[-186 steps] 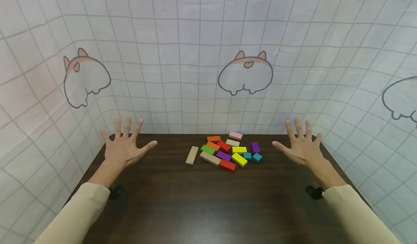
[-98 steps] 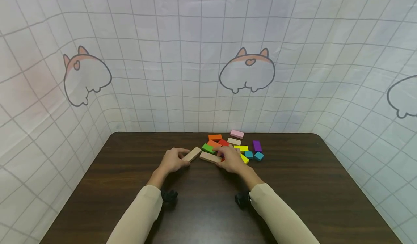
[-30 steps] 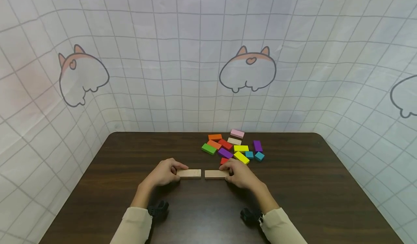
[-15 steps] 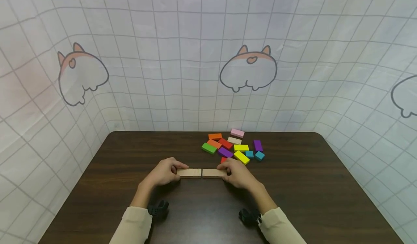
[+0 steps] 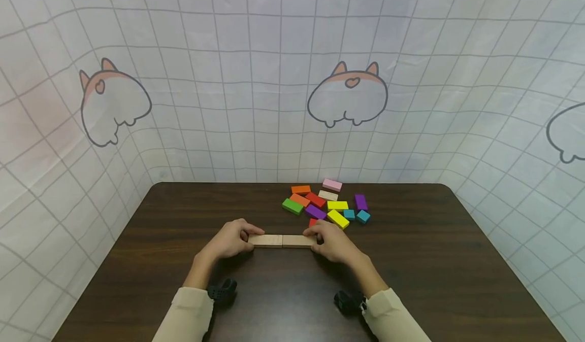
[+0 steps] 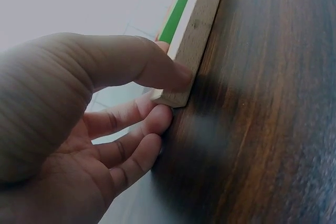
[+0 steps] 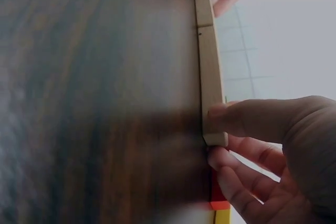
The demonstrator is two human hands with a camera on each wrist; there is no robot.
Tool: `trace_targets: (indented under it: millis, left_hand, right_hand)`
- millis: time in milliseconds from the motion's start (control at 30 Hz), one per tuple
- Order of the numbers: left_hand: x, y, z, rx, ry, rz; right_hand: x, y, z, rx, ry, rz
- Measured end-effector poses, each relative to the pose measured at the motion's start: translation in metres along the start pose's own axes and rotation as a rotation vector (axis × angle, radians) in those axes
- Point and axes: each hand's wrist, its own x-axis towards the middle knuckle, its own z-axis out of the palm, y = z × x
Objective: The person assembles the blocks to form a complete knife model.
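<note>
Two plain wooden blocks lie flat on the dark table, end to end and touching, in a line across it. My left hand (image 5: 232, 240) pinches the outer end of the left wooden block (image 5: 267, 240) between thumb and fingers. On the other side, my right hand (image 5: 335, 241) grips the outer end of the right wooden block (image 5: 297, 241). From the left wrist, the thumb (image 6: 152, 66) presses the block's near side. In the right wrist view the seam between the blocks shows, with the right thumb (image 7: 247, 118) on the near face.
Behind the blocks lies a loose group of coloured blocks, among them a green block (image 5: 292, 206), a purple block (image 5: 315, 212), a yellow block (image 5: 338, 219) and a pink block (image 5: 332, 184). A red block (image 5: 313, 222) is partly hidden behind my right hand. A white gridded curtain (image 5: 228, 103) surrounds the table (image 5: 411, 281).
From spread above the table, both hands came in and took the two wooden blocks. They drew them forward from the pile, lined them up, and the right block slid left, closing the gap.
</note>
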Motion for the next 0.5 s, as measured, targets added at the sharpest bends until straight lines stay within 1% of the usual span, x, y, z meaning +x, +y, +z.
trace_targets:
  millis: [200,400,500]
  left_hand:
    - [-0.001,-0.0009,-0.0015,0.002,0.008,0.005]
    - [-0.0019,-0.0015,-0.003,0.001,0.006,0.017]
    - [-0.0021,-0.0021,-0.0038,0.005,0.006,0.021]
  right_hand:
    - [-0.0024,0.0034,-0.0063,0.036,0.007,0.018]
    - [-0.0014,0.0061,-0.0082,0.012,0.001,0.024]
    - [-0.001,0.0062,-0.0069,0.02,-0.001,0.024]
